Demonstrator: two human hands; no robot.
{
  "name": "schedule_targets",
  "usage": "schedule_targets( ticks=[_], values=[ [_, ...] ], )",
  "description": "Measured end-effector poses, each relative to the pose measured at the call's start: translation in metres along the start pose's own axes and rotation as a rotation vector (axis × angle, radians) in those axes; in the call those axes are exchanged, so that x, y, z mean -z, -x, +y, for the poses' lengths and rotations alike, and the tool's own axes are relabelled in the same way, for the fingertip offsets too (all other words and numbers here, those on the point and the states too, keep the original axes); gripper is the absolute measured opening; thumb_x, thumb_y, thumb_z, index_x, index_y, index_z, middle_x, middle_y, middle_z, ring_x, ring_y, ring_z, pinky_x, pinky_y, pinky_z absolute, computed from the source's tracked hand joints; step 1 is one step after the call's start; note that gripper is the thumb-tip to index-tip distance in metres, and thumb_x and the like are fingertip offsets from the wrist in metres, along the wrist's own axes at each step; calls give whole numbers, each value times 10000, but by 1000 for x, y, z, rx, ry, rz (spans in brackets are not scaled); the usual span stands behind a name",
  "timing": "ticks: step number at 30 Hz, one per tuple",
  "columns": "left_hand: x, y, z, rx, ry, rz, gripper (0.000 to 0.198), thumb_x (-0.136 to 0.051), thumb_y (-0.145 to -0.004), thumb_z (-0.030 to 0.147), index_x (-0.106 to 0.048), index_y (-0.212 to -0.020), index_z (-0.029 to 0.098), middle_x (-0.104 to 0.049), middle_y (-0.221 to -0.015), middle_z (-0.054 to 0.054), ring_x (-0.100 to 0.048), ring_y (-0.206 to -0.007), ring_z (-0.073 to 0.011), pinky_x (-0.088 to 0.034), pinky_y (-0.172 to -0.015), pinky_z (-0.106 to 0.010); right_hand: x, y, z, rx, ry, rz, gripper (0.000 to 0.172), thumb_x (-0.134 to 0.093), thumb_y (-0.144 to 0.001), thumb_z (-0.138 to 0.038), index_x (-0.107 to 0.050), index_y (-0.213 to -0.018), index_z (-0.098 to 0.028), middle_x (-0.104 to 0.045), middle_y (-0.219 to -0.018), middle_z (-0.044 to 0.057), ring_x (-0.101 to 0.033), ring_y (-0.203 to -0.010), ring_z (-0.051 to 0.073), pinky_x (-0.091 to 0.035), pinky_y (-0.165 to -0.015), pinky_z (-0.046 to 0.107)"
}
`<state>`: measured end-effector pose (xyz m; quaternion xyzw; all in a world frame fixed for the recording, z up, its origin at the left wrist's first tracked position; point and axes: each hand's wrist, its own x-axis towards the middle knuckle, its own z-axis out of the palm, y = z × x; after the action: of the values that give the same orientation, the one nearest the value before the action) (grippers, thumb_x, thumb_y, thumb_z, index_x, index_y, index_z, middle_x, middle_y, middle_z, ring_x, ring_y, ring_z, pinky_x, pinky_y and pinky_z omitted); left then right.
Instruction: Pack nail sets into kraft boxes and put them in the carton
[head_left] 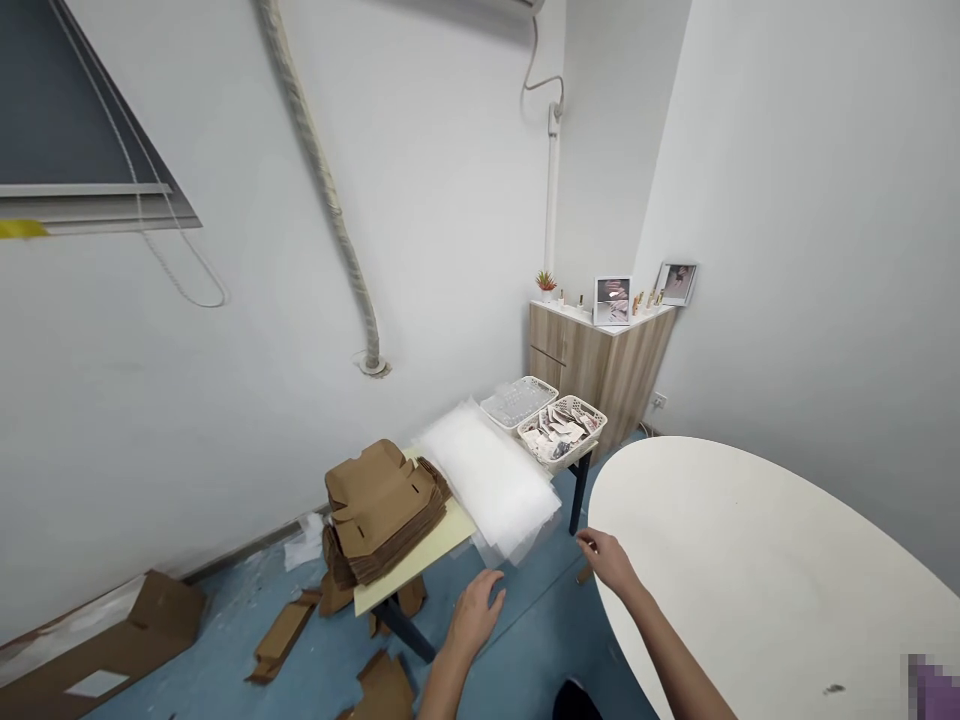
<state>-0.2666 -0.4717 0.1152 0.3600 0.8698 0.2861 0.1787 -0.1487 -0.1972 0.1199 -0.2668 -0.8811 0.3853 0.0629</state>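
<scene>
Blue-painted floor (540, 625), white walls; along one wall runs a narrow pale-yellow surface (450, 530). On it, near end to far: one pile of flat brown die-cut cardboard blanks (386, 505), one pile of thin translucent white plastic sheets (487, 475), two white perforated plastic baskets (598, 428), one with clear plastic, one with small printed packets. Progress, my judgement: little or nothing done; blanks lie flat, no made-up box on the surface, so both piles appear left to work through. Sheets and blanks too many to count. Two hands: left hand (476, 605) loose, fingers spread, apparently nothing held, just short of the sheets; right hand (606, 560) curled beside one white round-edged table (720, 540), grasp cannot be told. Several brown cardboard scraps (283, 635) on floor, exact number unclear.
</scene>
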Motion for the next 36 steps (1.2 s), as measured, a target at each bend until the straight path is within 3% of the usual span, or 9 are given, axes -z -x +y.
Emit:
schedule_targets(
  ticks=[4, 9, 16, 19, 22, 25, 28, 32, 36],
  values=[
    [12, -49, -25, -29, 9, 36, 379, -374, -918, 350, -612, -1186, 225, -640, -1235, -80, -600, -1134, -248, -488, -979, -392, 7, -79, -27, -8, 78, 26, 297, -451, -881, -296, -700, -1026, -226, -736, -995, 45, -659, -909, 206, -439, -730, 254],
    [26, -148, -42, -120, -54, 132, 349, -413, -899, 315, -618, -1174, 247, -614, -1291, -59, -557, -1220, -237, -447, -1059, -402, 15, -190, -49, -21, 148, 50, 284, -480, -899, -288, -699, -1053, -192, -734, -1019, 74, -654, -953, 206, -416, -721, 236],
    [60, -300, -32, -143, -194, 103, 490, -423, -910, 305, -457, -1387, 199, -352, -1549, -97, -340, -1419, -237, -315, -1153, -423, 33, -356, -71, -52, 246, 87, 316, -487, -923, -312, -664, -1142, -168, -712, -1104, 96, -638, -1024, 204, -413, -780, 239],
    [69, -346, -29, -122, -244, 67, 541, -409, -928, 326, -366, -1458, 225, -244, -1596, -80, -230, -1465, -249, -251, -1173, -452, 33, -422, -81, -69, 280, 91, 379, -482, -931, -322, -607, -1244, -149, -681, -1186, 119, -613, -1105, 218, -410, -866, 262],
    [71, -377, -30, -99, -294, 28, 578, -399, -936, 332, -298, -1498, 244, -185, -1610, -69, -159, -1482, -265, -192, -1179, -504, 23, -476, -87, -88, 317, 60, 439, -485, -936, -311, -529, -1338, -141, -655, -1232, 138, -593, -1155, 217, -396, -923, 274],
    [69, -392, -33, -80, -337, -8, 579, -393, -943, 344, -299, -1503, 234, -192, -1605, -76, -163, -1480, -283, -157, -1181, -537, 10, -511, -87, -103, 337, 0, 456, -503, -928, -308, -509, -1357, -153, -661, -1216, 136, -597, -1150, 216, -396, -928, 276],
    [68, -398, -36, -69, -350, -17, 556, -386, -950, 354, -331, -1492, 244, -277, -1581, -71, -200, -1471, -288, -122, -1186, -558, -1, -526, -83, -103, 346, -53, 391, -500, -929, -315, -579, -1284, -173, -674, -1195, 119, -610, -1123, 217, -407, -897, 270],
    [69, -403, -39, -90, -296, 25, 510, -376, -955, 352, -414, -1446, 219, -392, -1528, -83, -214, -1467, -286, -100, -1193, -558, 0, -525, -80, -88, 349, -26, 346, -474, -948, -309, -620, -1234, -180, -696, -1146, 113, -628, -1086, 209, -411, -885, 260],
    [72, -415, -36, -121, -73, 114, 510, -385, -953, 386, -431, -1426, 199, -374, -1537, -99, -243, -1459, -272, -204, -1193, -495, 16, -503, -88, -51, 280, 133, 355, -438, -968, -318, -600, -1268, -221, -703, -1153, 84, -641, -1074, 210, -428, -916, 277]
  ],
)
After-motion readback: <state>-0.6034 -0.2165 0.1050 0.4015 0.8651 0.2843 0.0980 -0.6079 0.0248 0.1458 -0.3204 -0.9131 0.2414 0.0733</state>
